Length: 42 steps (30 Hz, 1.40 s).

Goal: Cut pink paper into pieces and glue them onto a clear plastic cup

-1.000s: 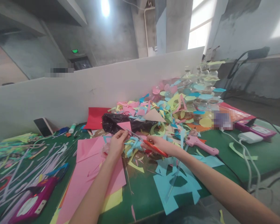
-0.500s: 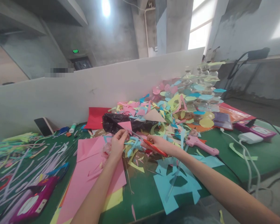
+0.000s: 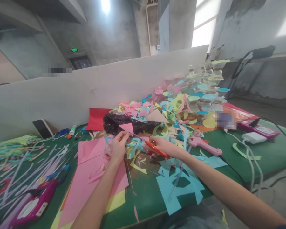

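Green felt is covering the work table [image 3: 271, 152], and a long white partition [image 3: 62, 98] is closing off its far edge. Near the middle, the left hand [image 3: 118, 148] is pinching a small pink paper triangle [image 3: 127, 128] between thumb and fingertips, holding it up just above the clutter. The right hand [image 3: 162, 147] is gripping red-handled scissors [image 3: 154, 149], closed around the handles, with the blades pointing left toward the triangle's lower edge; whether the blades are touching the paper is hard to tell. A black plastic bag [image 3: 124, 122] is lying just beyond the triangle, and a heap of coloured paper scraps [image 3: 176, 108] is piling up to the far right. A large pink sheet [image 3: 92, 178] is lying under the left forearm, reaching toward the near table edge, with a cut blue sheet [image 3: 178, 187] under the right forearm. A pink glue gun [image 3: 205, 147] is resting right of the hands, near white cables [image 3: 250, 159]. Thin paper strips [image 3: 19, 165] are crowding the left side.
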Available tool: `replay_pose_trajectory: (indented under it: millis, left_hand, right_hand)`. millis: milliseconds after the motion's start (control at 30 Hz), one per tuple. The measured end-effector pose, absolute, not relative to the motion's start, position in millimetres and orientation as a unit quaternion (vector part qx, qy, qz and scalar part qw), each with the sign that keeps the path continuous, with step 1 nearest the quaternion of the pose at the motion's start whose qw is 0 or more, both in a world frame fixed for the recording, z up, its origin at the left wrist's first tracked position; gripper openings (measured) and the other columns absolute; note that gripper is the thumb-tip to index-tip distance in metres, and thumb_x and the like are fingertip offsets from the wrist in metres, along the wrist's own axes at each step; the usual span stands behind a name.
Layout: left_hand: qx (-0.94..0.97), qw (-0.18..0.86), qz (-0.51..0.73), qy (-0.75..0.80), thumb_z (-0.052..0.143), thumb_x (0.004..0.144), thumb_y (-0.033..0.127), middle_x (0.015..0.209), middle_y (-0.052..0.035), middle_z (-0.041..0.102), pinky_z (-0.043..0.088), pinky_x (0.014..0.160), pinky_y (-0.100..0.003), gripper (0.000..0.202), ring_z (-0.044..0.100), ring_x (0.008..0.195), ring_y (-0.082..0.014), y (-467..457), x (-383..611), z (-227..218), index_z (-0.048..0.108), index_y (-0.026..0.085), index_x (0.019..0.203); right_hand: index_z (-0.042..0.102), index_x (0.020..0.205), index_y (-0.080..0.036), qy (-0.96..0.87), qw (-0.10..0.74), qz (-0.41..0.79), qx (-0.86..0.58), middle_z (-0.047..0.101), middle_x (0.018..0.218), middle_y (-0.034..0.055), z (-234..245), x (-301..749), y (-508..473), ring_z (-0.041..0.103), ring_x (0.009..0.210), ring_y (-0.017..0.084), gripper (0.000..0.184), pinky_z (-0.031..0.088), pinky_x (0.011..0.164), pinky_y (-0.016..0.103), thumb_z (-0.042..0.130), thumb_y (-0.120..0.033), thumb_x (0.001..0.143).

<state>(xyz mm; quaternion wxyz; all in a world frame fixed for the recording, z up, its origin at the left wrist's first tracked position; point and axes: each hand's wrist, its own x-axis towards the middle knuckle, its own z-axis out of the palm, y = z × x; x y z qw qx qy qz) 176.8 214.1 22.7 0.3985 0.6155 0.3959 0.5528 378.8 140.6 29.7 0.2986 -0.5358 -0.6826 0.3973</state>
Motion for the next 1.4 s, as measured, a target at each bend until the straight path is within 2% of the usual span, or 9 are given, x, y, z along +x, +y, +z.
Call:
replay_pose_trajectory:
  millis: [267, 600, 867, 1067, 1267, 1400]
  left_hand:
    - [0.598, 0.405, 0.564, 0.4, 0.061, 0.077, 0.036, 0.053, 0.005, 0.044, 0.031, 0.052, -0.021, 0.027, 0.041, 0.052, -0.0099, 209.7, 181.7, 20.7, 0.048, 0.019, 0.06]
    - [0.628, 0.367, 0.556, 0.403, 0.06, 0.079, 0.039, 0.053, 0.0052, 0.042, 0.029, 0.051, -0.021, 0.027, 0.038, 0.052, -0.0094, 210.8, 181.3, 24.2, 0.054, 0.018, 0.064]
    - [0.647, 0.339, 0.546, 0.41, 0.06, 0.078, 0.039, 0.057, 0.0043, 0.044, 0.03, 0.052, -0.021, 0.026, 0.038, 0.054, -0.0097, 209.1, 179.4, 27.3, 0.055, 0.018, 0.065]
    - [0.639, 0.344, 0.547, 0.417, 0.061, 0.077, 0.041, 0.056, 0.0045, 0.043, 0.03, 0.052, -0.021, 0.027, 0.038, 0.054, -0.0096, 211.3, 179.7, 25.4, 0.054, 0.018, 0.065]
    - [0.641, 0.338, 0.545, 0.422, 0.061, 0.077, 0.041, 0.056, 0.0044, 0.044, 0.031, 0.052, -0.02, 0.027, 0.039, 0.054, -0.0097, 210.8, 179.3, 25.3, 0.055, 0.018, 0.065]
    - [0.643, 0.331, 0.544, 0.425, 0.06, 0.077, 0.042, 0.056, 0.004, 0.046, 0.032, 0.052, -0.021, 0.027, 0.04, 0.054, -0.0099, 210.8, 178.6, 25.9, 0.056, 0.018, 0.067]
  right_hand:
    - [0.049, 0.077, -0.021, -0.678, 0.299, 0.397, -0.542, 0.066, 0.075, 0.0016, 33.6, 376.6, 137.4, 0.062, 0.065, 0.017, 0.05, 0.044, 0.053, 0.023, 0.06, -0.069, 0.072]
    - [0.048, 0.081, -0.02, -0.676, 0.283, 0.407, -0.545, 0.067, 0.072, 0.0011, 35.8, 378.8, 137.4, 0.061, 0.057, 0.015, 0.052, 0.041, 0.047, 0.022, 0.059, -0.07, 0.073]
    - [0.049, 0.083, -0.019, -0.686, 0.292, 0.424, -0.514, 0.068, 0.073, 0.0031, 35.9, 380.6, 135.0, 0.064, 0.063, 0.018, 0.05, 0.043, 0.049, 0.021, 0.062, -0.067, 0.074]
    - [0.045, 0.082, -0.021, -0.67, 0.298, 0.432, -0.526, 0.068, 0.071, 0.0011, 32.7, 378.0, 136.8, 0.064, 0.061, 0.018, 0.052, 0.044, 0.05, 0.023, 0.063, -0.068, 0.072]
    - [0.045, 0.082, -0.021, -0.661, 0.3, 0.431, -0.536, 0.07, 0.077, 0.0021, 31.3, 376.0, 139.0, 0.067, 0.064, 0.018, 0.053, 0.046, 0.053, 0.024, 0.059, -0.071, 0.073]
    - [0.045, 0.081, -0.021, -0.664, 0.304, 0.425, -0.535, 0.069, 0.072, 0.0019, 33.4, 375.4, 137.7, 0.067, 0.064, 0.019, 0.051, 0.046, 0.054, 0.024, 0.058, -0.07, 0.074]
